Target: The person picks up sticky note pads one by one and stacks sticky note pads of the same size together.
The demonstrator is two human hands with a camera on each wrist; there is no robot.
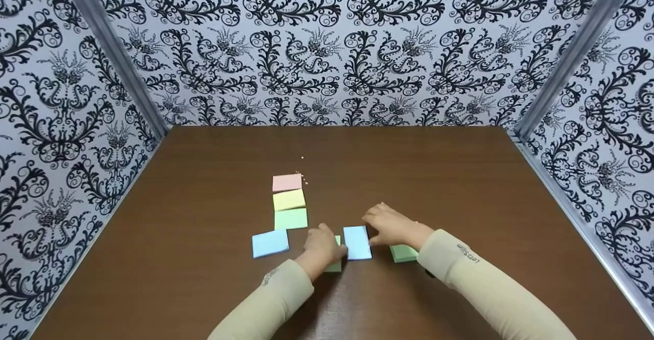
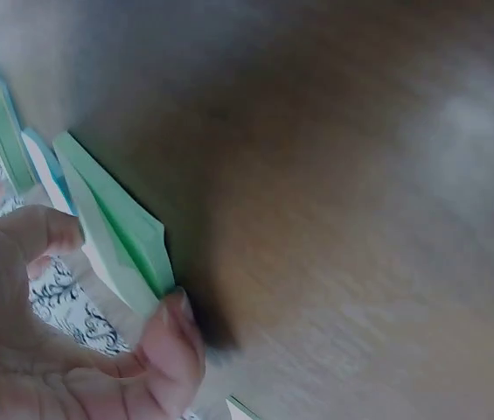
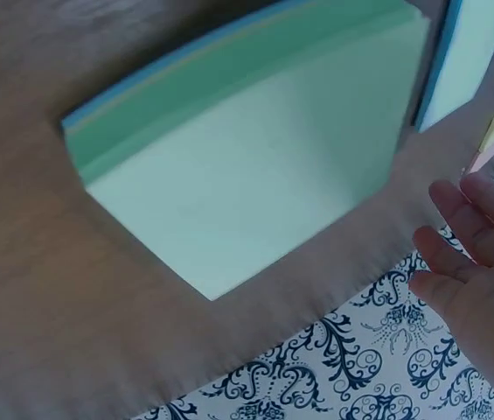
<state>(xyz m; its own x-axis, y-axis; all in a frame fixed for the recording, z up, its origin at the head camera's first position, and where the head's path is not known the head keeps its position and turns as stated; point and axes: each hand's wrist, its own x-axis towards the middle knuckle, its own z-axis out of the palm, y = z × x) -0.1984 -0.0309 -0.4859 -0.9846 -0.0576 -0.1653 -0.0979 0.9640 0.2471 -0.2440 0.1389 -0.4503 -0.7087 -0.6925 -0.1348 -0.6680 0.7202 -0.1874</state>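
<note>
Between thumb and finger, my left hand [image 1: 323,246] pinches a green sticky-note pad [image 2: 120,219] by its edges; in the left wrist view its sheets fan apart slightly. From the head view the hand covers much of that pad. A blue sticky-note pad [image 1: 357,243] lies just to its right. My right hand [image 1: 396,226] hovers at the blue pad's right side with fingers loosely bent, holding nothing; whether the thumb touches the blue edge I cannot tell. Partly under the right wrist lies a thick green sticky-note stack [image 3: 255,166] with a blue layer at its bottom.
Left of the hands, a pink pad [image 1: 287,182], a yellow pad [image 1: 289,200] and a green pad [image 1: 290,218] lie in a column. Nearer sits another blue pad [image 1: 270,243], turned slightly. Small white scraps [image 1: 305,180] lie by the pink pad. Patterned walls surround the brown table [image 1: 434,171].
</note>
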